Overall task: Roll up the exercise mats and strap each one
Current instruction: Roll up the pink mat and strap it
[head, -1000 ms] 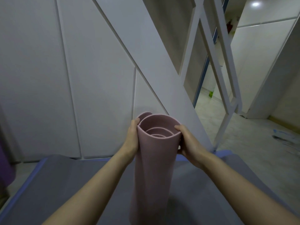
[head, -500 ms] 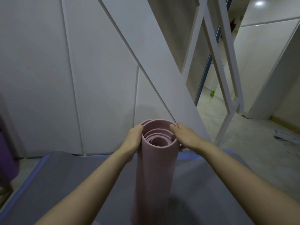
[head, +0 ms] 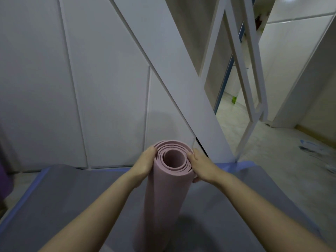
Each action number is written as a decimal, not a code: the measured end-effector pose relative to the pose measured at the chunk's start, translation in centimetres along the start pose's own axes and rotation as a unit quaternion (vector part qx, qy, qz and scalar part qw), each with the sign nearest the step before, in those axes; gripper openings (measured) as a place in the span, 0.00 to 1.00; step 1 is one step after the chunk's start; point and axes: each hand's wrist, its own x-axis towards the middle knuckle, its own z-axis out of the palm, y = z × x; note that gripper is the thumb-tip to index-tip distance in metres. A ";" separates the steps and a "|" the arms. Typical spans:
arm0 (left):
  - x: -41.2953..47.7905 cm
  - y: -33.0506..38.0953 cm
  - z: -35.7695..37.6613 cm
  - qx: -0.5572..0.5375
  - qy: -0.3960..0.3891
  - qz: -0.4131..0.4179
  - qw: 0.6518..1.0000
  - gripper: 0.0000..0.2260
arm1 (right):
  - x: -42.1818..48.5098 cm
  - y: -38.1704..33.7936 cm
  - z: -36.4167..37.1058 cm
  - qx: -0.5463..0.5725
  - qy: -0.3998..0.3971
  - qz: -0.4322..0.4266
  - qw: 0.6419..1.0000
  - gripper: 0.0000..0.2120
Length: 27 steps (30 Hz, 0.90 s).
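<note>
A pink exercise mat [head: 163, 197] stands upright as a roll in front of me, its spiral top end facing the camera. My left hand [head: 145, 163] grips the roll's upper left side, fingers curled against the outer layer. On the upper right side my right hand [head: 201, 165] holds it, fingers wrapped round the rim. The roll's foot rests on a grey mat [head: 72, 206] with a blue edge, spread flat on the floor. No strap is in view.
White wall panels [head: 54, 79] rise just behind the mats. A slanted white beam [head: 174, 75] and white frame [head: 254, 79] stand to the right. Pale floor [head: 272, 160] with some scattered items lies at far right. A purple object [head: 5, 179] shows at the left edge.
The pink roll has tightened: its wide, loose top opening has shrunk to a compact spiral. Both hands have closed in round the top and the camera has tipped slightly.
</note>
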 end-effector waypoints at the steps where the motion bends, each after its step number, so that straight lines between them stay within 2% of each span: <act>1: -0.3 0.2 0.3 -0.002 -0.013 0.002 1.000 0.19 | -0.1 0.2 0.0 -0.004 -0.007 0.015 1.000 0.14; 5: -0.6 0.6 0.4 0.041 -0.062 -0.031 0.997 0.18 | -0.2 -0.3 -1.0 0.056 -0.042 0.130 0.989 0.22; 7: -0.6 0.8 -0.2 0.063 -0.066 -0.070 0.993 0.18 | 0.1 -1.0 -1.5 -0.012 -0.056 0.122 0.991 0.25; 11: -0.6 0.9 -1.0 0.081 -0.044 -0.067 0.993 0.20 | 1.6 -1.3 -1.1 -0.157 0.024 0.047 0.986 0.28; 14: -0.8 1.2 -1.7 0.147 -0.017 -0.050 0.988 0.20 | 2.5 -1.2 -0.1 -0.202 0.028 0.021 0.979 0.19; 17: -0.5 1.2 -2.9 0.218 -0.015 -0.055 0.974 0.17 | 2.7 -1.5 -0.1 -0.191 0.004 0.048 0.980 0.12; 20: 0.2 1.5 -4.1 0.273 0.014 -0.048 0.961 0.14 | 2.6 -2.1 -0.7 -0.140 -0.051 0.073 0.986 0.12; 24: 1.0 1.4 -4.9 0.317 0.068 0.000 0.946 0.13 | 2.2 -3.2 -0.2 -0.179 -0.082 0.054 0.979 0.11; 27: 1.3 1.7 -4.8 0.321 0.107 0.040 0.940 0.14 | 2.4 -3.6 0.1 -0.205 -0.076 0.026 0.975 0.13</act>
